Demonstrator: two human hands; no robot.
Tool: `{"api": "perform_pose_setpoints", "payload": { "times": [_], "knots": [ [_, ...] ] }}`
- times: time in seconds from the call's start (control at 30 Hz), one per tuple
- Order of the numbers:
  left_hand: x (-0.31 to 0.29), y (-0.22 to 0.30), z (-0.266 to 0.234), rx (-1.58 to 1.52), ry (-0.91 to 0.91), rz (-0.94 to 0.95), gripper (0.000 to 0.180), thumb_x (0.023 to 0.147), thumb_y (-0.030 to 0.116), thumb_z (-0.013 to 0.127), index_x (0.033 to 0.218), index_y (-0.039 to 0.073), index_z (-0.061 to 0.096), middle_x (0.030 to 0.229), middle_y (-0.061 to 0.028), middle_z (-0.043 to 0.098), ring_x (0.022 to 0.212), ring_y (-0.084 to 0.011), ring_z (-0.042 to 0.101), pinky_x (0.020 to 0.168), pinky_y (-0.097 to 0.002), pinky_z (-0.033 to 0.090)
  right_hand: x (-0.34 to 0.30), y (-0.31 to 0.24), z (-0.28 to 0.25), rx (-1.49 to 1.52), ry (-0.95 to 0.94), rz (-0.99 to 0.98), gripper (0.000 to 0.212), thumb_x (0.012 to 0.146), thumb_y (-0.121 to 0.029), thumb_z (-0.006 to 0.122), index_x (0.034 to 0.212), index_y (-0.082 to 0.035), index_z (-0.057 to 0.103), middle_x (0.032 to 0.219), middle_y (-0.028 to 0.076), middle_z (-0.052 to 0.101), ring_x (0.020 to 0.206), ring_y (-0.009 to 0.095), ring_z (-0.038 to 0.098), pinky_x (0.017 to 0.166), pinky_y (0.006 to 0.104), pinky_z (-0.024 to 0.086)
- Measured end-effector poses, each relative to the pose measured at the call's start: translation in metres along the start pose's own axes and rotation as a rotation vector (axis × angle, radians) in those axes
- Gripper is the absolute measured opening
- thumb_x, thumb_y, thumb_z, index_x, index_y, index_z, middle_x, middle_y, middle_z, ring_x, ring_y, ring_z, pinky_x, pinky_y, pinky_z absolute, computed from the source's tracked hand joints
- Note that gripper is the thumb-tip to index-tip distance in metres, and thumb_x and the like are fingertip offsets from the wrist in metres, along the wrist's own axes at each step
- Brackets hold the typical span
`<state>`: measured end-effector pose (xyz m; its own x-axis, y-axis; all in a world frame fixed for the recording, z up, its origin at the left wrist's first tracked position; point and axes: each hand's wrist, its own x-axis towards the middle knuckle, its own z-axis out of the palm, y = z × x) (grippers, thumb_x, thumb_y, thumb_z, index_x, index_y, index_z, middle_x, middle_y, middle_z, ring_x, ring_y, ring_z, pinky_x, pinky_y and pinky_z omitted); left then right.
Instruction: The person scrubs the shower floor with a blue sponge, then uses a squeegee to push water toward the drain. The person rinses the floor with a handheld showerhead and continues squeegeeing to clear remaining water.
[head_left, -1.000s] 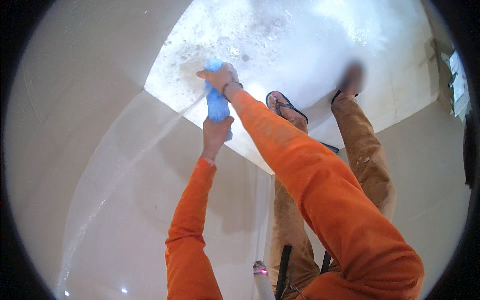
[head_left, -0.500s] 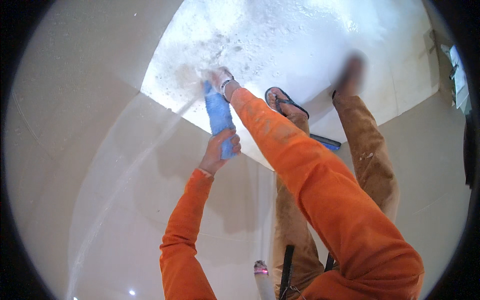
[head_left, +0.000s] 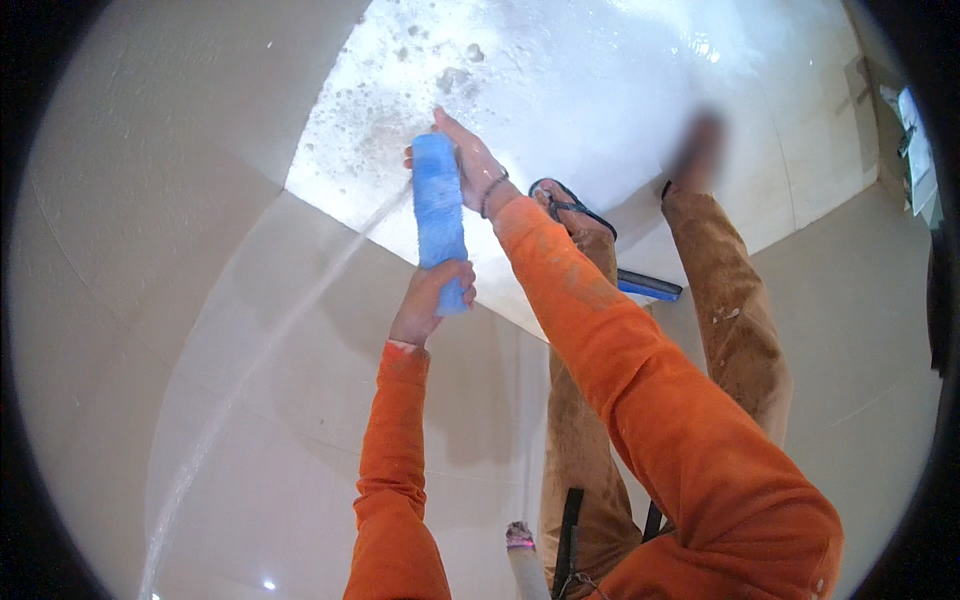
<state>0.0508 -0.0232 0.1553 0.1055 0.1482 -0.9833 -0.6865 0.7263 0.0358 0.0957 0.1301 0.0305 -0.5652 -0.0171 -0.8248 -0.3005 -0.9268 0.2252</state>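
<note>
A long blue fuzzy washer sleeve (head_left: 438, 205) is held lengthwise between my hands, above the wet floor. My left hand (head_left: 435, 300) is wrapped round its near end, fingers closed. At the far end, my right hand (head_left: 475, 165) cups the sleeve from behind and from the right. One finger points upward past the tip, and other fingertips show at the sleeve's left edge. A thin jet of water (head_left: 300, 305) rises from the lower left and reaches the sleeve's far end, near those fingertips.
Foamy water (head_left: 560, 90) covers the brightly lit floor beyond my hands. My sandalled left foot (head_left: 575, 205) stands right of the sleeve. Behind it lies a blue squeegee-like tool (head_left: 650, 286). A pale pipe-like object (head_left: 527, 565) shows at the bottom edge.
My right hand, blurred before at the sleeve's far end, has shifted slightly right and turned, with its fingers now behind the sleeve. The sleeve stands straighter. My left grip stays at the near end.
</note>
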Motion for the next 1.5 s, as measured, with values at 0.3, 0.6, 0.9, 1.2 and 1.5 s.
{"api": "perform_pose_setpoints", "payload": {
  "times": [0.3,0.6,0.9,1.2,1.5],
  "knots": [
    [-0.004,-0.004,-0.018,-0.504,-0.245,-0.104,0.023,0.089,0.028,0.056,0.105,0.014,0.048,0.064,0.0049,0.042,0.049,-0.0114,0.043,0.05,-0.0295,0.042,0.038,0.051,-0.009,-0.912,-0.364,-0.182,0.028,0.089,-0.026,0.065,0.109,-0.005,0.063,0.093,0.012,0.065,0.084,0.025,0.064,0.078,0.0388,0.054],
    [0.03,-0.037,-0.017,0.284,0.51,0.225,0.019,0.084,0.014,0.07,0.095,0.001,0.061,0.069,-0.0052,0.06,0.052,-0.0146,0.056,0.047,-0.0322,0.046,0.048,0.073,0.003,-1.208,0.33,-0.259,0.051,0.074,-0.038,0.076,0.106,0.001,0.068,0.092,0.017,0.072,0.081,0.03,0.068,0.072,0.0395,0.053],
    [0.003,0.007,0.0,-0.484,-0.139,-0.056,0.021,0.089,0.028,0.062,0.095,0.009,0.058,0.072,0.0021,0.05,0.054,-0.0141,0.047,0.053,-0.029,0.043,-0.018,0.026,-0.02,-0.22,-0.253,0.187,0.057,0.083,-0.034,0.073,0.121,0.004,0.055,0.114,0.018,0.066,0.093,0.026,0.067,0.08,0.0383,0.056],
    [0.049,0.015,-0.055,-0.406,-0.184,0.207,0.032,0.092,0.035,0.06,0.112,0.011,0.054,0.09,-0.0046,0.058,0.075,-0.0172,0.056,0.063,-0.0324,0.045,0.041,0.049,0.032,-1.32,0.089,0.002,0.046,0.067,-0.032,0.077,0.092,0.006,0.071,0.09,0.022,0.071,0.08,0.028,0.071,0.073,0.0394,0.057],
    [0.062,-0.011,-0.015,0.342,0.512,0.543,0.034,0.09,0.023,0.068,0.115,0.005,0.056,0.106,-0.0072,0.063,0.093,-0.0127,0.063,0.073,-0.0307,0.054,-0.009,0.043,0.042,-1.487,0.353,-0.147,0.045,0.069,-0.038,0.075,0.088,0.003,0.072,0.086,0.02,0.072,0.085,0.03,0.072,0.074,0.0398,0.055]
  ]
}}
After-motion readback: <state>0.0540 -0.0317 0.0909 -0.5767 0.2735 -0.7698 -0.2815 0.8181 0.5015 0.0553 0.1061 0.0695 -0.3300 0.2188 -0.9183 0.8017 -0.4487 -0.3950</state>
